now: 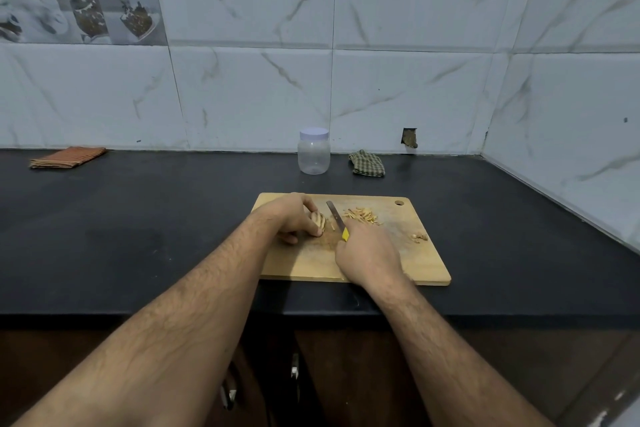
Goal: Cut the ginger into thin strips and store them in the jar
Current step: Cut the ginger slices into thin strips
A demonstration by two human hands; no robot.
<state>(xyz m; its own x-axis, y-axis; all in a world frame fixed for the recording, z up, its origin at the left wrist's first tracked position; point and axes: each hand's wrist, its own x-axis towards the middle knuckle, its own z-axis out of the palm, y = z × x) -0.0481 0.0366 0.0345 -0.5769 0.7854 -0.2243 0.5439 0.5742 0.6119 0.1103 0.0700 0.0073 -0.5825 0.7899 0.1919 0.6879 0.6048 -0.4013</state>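
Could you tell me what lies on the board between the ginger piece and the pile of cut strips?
In the head view, the knife blade lies between the ginger piece and the pile of strips.

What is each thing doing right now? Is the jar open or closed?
Jar: upright, lid on, looks empty.
Ginger piece: partly sliced, held on the cutting board.
Ginger strips: cut, piled on the board.
Knife: blade down beside the ginger.
Left hand: gripping the ginger.
Right hand: gripping the knife handle.
Orange cloth: folded flat.
Checked cloth: crumpled.
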